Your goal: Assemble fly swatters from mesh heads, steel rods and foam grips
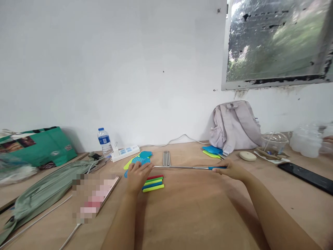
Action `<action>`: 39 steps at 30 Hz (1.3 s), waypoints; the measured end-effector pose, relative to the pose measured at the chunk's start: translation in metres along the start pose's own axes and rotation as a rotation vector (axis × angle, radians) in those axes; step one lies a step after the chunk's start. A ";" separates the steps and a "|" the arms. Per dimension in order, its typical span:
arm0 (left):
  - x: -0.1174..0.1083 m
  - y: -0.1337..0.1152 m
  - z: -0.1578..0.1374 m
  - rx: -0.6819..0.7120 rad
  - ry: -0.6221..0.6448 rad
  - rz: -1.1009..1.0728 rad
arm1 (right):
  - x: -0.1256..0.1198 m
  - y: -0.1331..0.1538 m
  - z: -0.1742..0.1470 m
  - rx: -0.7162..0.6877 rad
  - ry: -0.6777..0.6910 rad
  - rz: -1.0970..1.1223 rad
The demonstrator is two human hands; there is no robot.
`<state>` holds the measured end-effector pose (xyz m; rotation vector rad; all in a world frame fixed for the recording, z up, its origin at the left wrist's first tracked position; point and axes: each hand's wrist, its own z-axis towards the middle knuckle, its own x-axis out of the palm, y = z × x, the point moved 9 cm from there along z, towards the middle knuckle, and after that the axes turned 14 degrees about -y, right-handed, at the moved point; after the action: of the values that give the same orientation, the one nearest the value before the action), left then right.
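Note:
A slim metal rod point(182, 167) with a blue handle point(217, 168) lies level between my two hands. It looks like the shaft of a fly swatter. My right hand point(230, 171) is closed around the blue handle. The fingers of my left hand point(139, 175) close on the rod's other end, beside a blue mesh swatter head point(142, 159); whether head and rod are joined is hidden. Yellow and blue mesh pieces lie around that hand. Just right of it rests a row of red, green, blue and yellow handle tubes point(153, 184). Several bare metal rods point(166, 158) lie side by side behind.
More blue and yellow swatter heads point(212, 151) lie by a grey backpack point(234, 126). At left are a phone point(108, 191), green fabric bag point(49, 187), power strip point(126, 152) and water bottle point(104, 140). A black phone point(307, 177) and plastic cup point(274, 142) sit right; another person's hand point(328, 139) shows.

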<state>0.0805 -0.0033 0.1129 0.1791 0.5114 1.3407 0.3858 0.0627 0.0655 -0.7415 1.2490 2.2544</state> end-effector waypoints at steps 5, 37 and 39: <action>0.002 0.001 -0.004 0.039 -0.002 -0.005 | 0.006 -0.007 -0.004 0.012 0.063 -0.020; 0.025 -0.036 -0.004 0.068 0.120 0.013 | 0.051 0.043 0.004 -0.275 -0.222 -0.761; 0.021 -0.025 -0.007 0.040 0.091 0.025 | 0.045 0.039 0.004 -0.293 -0.240 -0.782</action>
<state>0.1026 0.0100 0.0907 0.1588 0.6146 1.3681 0.3275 0.0531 0.0623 -0.8425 0.3977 1.7938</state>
